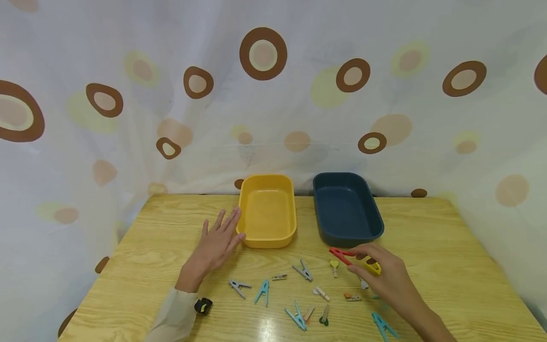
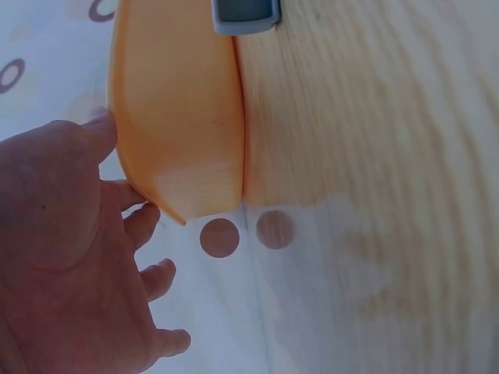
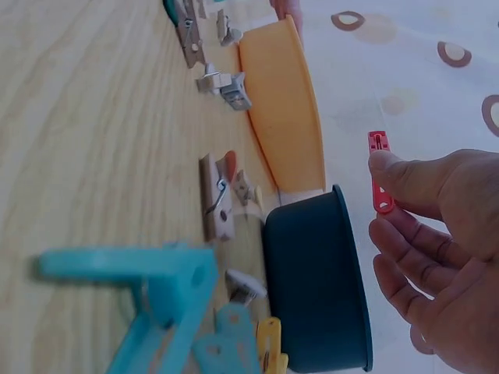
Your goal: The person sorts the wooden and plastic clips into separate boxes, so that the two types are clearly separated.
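Note:
My right hand [image 1: 386, 270] pinches a red clothespin [image 1: 340, 255] between thumb and fingertips, just in front of the dark blue tray [image 1: 322, 228]. In the right wrist view the red clothespin [image 3: 380, 175] is upright in the grip. A yellow clothespin [image 1: 373, 266] shows beside those fingers, partly hidden by them. My left hand [image 1: 215, 244] touches the left side of the yellow tray [image 1: 295, 213] with its fingers spread. Seen from the left wrist, thumb and fingertips of that hand [image 2: 74, 241] are at the rim of the same tray [image 2: 175, 117].
Several clothespins lie scattered over the wooden table [image 1: 171, 237]: grey plastic [image 1: 303, 270], turquoise [image 1: 296, 316], and small wooden ones such as a heart-topped one [image 1: 334, 268]. Behind the table hangs a patterned cloth [image 1: 273, 109].

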Motion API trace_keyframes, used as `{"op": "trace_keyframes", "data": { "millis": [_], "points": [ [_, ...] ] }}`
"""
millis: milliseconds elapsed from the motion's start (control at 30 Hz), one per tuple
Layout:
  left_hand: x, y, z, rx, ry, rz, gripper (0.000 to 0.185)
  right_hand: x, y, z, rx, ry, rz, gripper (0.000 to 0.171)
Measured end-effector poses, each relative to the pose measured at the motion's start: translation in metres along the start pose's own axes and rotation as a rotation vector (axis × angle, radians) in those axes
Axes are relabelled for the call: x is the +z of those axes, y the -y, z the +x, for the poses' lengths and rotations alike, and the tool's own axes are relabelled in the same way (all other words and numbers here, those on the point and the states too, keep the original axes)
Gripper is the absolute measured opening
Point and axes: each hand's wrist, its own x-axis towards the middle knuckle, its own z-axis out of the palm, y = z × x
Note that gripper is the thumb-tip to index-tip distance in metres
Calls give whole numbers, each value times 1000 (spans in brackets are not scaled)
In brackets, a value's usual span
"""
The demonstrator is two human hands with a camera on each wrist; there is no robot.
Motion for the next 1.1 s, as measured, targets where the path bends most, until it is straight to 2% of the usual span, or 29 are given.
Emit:
{"op": "trace_keyframes", "data": {
  "millis": [267,500,700,1100],
  "points": [
    [1,2,-4,-3,-5,-28,68,16,7,17,-50,-5,39,40],
    [1,2,-2,5,0,-32,68,29,11,29,-77,-46,94,40],
    [0,2,0,4,11,-7,68,40,17,42,-53,-50,155,39],
    [0,0,-1,5,15,-24,69,64,29,71,-27,-31,181,36]
  ]
}}
